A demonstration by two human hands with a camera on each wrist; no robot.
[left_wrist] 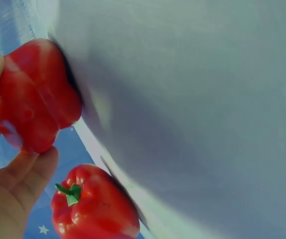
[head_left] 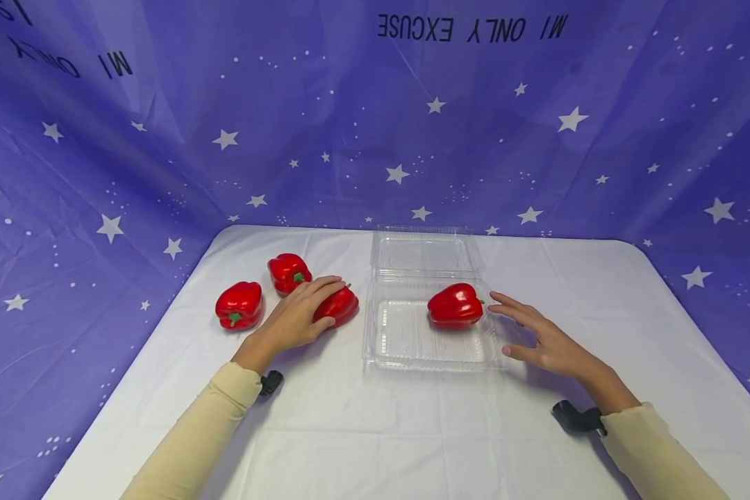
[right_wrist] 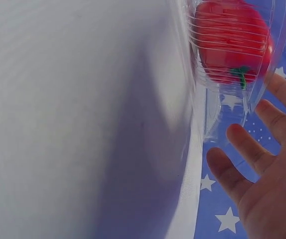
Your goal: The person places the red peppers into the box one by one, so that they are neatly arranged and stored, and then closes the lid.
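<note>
My left hand (head_left: 295, 316) grips a red bell pepper (head_left: 342, 306) on the table, left of the clear plastic container. In the left wrist view, thumb and fingers lie around that bell pepper (left_wrist: 38, 97), with its underside and lobes showing. Another red bell pepper (head_left: 455, 307) rests on its side in the right part of the clear clamshell container (head_left: 403, 344), its green stem pointing right. Just right of the container, my right hand (head_left: 546, 342) has its fingers spread and holds nothing. The right wrist view shows this pepper (right_wrist: 230, 42) through the ribbed plastic wall.
Two more red bell peppers, a front one (head_left: 239, 305) and a back one (head_left: 289, 273), sit left of my left hand. The container's lid (head_left: 423, 253) lies folded back behind its base. A white cloth covers the table (head_left: 375, 437); a blue star-printed curtain (head_left: 325, 187) hangs behind.
</note>
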